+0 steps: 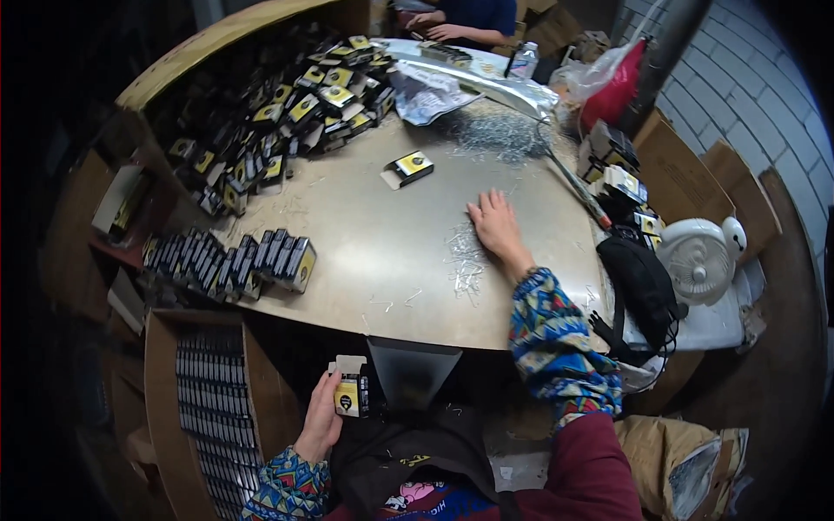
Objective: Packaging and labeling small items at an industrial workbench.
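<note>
My left hand [320, 418] is down in front of the table edge, closed round a small black and yellow cardboard box [351, 397]. The white flap at the top of that box stands up. Over on the table, my right hand [499, 227] rests palm down with its fingers stretched out. It touches the edge of a loose spread of thin, shiny metal pieces [466, 267], too small to tell their exact kind. Farther off, a single black and yellow box [408, 168] lies on the table with its flap open.
A heap of similar boxes [304, 108] fills the far left, and a row of them [228, 263] stands at the left edge. A carton [159, 373] holds packed rows. Beyond are a metal pile [504, 137], a bottle [523, 61], another person's hands [445, 33]; a fan [698, 263] stands right.
</note>
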A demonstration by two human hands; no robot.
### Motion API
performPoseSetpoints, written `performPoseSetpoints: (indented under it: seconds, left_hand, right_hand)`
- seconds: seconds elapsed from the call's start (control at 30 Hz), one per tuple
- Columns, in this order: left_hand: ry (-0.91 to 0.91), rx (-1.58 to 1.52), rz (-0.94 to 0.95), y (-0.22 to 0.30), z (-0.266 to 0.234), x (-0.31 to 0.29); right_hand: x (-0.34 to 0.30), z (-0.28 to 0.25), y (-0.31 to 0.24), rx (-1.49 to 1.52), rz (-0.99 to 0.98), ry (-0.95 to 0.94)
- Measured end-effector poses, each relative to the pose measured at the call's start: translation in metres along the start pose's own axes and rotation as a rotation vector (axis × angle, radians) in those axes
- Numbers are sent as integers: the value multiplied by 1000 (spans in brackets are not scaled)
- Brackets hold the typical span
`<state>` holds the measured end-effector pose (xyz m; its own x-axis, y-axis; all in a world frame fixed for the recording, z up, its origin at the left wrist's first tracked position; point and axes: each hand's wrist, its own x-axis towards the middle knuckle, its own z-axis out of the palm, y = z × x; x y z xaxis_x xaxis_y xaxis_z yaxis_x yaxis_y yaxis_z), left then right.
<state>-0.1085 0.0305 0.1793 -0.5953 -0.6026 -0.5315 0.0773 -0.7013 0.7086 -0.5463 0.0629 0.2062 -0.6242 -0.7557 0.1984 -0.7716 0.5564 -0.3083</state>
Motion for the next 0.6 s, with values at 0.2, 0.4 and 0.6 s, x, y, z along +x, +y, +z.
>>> performPoseSetpoints:
  seconds: [0.2, 0.4, 0.6]
  left_hand:
    - [-41, 213, -209, -40, -37, 2]
    - [-269, 494, -202, -68, -13, 14]
    - [-205, 19, -300, -89, 4, -5]
  right_hand:
    - [-60, -21, -14, 474, -119, -93]
    - [-59, -8, -76, 216, -226, -52]
    - [-121, 7, -151, 146, -434, -1]
